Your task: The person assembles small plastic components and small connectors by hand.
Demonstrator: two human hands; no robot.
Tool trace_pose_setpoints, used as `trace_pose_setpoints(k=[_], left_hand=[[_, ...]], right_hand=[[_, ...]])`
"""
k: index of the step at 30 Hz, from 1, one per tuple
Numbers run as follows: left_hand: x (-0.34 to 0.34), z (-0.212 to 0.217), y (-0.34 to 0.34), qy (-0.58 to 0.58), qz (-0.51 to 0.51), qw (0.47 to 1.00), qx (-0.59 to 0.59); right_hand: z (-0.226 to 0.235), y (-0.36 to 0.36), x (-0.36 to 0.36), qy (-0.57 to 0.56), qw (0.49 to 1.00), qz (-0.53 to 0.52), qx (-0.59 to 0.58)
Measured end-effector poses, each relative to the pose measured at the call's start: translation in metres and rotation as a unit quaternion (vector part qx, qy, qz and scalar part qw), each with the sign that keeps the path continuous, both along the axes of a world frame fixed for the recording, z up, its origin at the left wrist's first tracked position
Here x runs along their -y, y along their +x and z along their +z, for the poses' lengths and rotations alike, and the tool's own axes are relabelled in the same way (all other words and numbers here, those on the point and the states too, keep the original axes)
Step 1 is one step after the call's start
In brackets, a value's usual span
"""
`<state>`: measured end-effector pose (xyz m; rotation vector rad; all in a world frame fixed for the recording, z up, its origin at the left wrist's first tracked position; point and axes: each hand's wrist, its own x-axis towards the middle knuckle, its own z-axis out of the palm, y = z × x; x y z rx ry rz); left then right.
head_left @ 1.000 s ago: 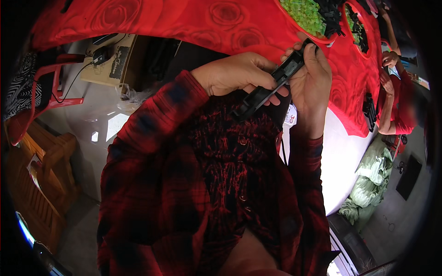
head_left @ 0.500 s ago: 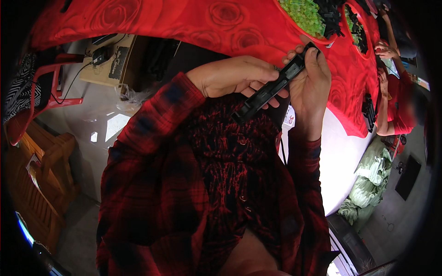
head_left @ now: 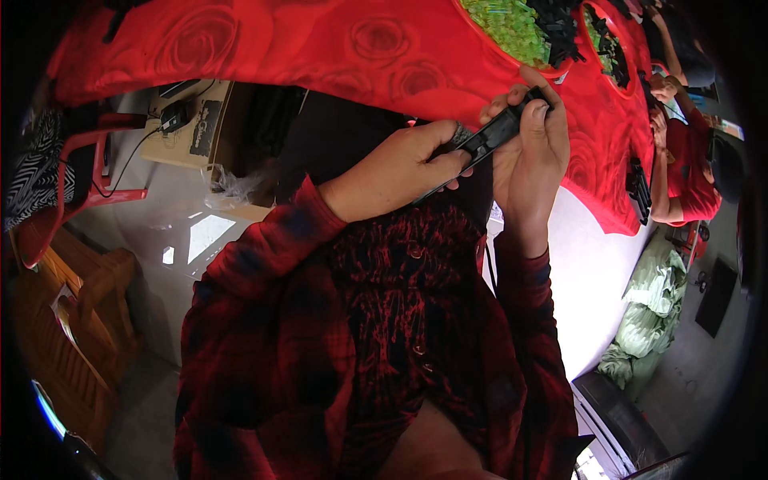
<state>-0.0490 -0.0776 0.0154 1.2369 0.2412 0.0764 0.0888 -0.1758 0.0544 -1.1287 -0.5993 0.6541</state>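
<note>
Both hands clamp a long black plastic strip [head_left: 494, 136] just below the edge of a red rose-patterned table [head_left: 320, 48]: the left hand [head_left: 404, 164] pinches its lower end, the right hand [head_left: 532, 152] wraps its upper end, likely steadying it. Green pieces [head_left: 512, 28] fill a tray above (a red-shirted co-worker [head_left: 688, 152] sits to the right).

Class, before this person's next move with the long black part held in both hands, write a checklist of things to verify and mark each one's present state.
1. Left hand grips the long black part: ok.
2. Right hand wraps its upper end: ok.
3. Part held above the lap, off the red tablecloth: ok.
4. Part's far end visible: not ok, fingers cover it.
5. Tray of green pieces within reach: cannot tell.
</note>
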Motion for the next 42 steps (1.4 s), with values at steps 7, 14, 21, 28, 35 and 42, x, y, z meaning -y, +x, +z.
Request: trace_pose_setpoints(k=[7, 14, 21, 28, 35, 42], left_hand=[[-0.003, 0.009, -0.003, 0.072, 0.047, 0.996, 0.010], [-0.031, 0.003, -0.002, 0.139, -0.040, 0.989, 0.002], [-0.055, 0.014, 0.019, 0.453, -0.160, 0.876, 0.053], [-0.057, 0.024, 0.034, 0.431, -0.226, 0.873, -0.012], [-0.069, 0.049, 0.050, 0.499, -0.230, 0.834, -0.055], [-0.031, 0.011, 0.017, 0.278, 0.395, 0.871, 0.092]], right_hand=[[0.001, -0.009, 0.007, 0.043, 0.997, 0.015, 0.069], [0.021, 0.006, 0.030, -0.116, 0.983, 0.053, 0.129], [0.031, 0.016, 0.036, -0.308, 0.834, 0.201, 0.411], [0.022, 0.027, 0.024, -0.403, 0.804, 0.225, 0.375], [-0.001, 0.020, 0.023, -0.361, 0.858, 0.189, 0.311], [-0.004, -0.003, 0.020, -0.324, 0.930, 0.014, 0.175]])
